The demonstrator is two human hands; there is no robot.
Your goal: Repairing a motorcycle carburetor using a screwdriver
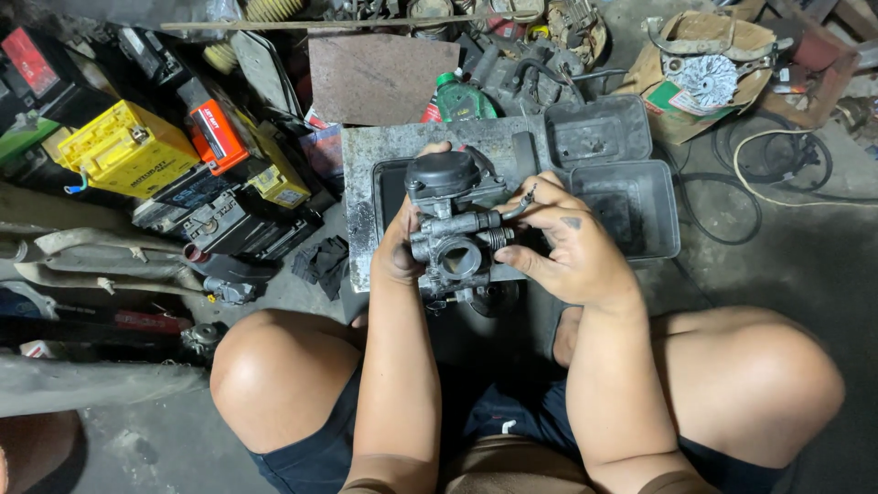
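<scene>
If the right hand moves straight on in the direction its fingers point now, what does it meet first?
The right hand points leftward, so it would probably meet the grey carburetor first: its fingertips already rest at that part's side, and the left hand holds the far side.

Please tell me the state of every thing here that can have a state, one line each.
carburetor: held up in both hands, round opening facing the camera
left hand: gripping carburetor's side
right hand: gripping the other side
black trays: open, nothing visible inside
green bottle: capped, lying tilted
</scene>
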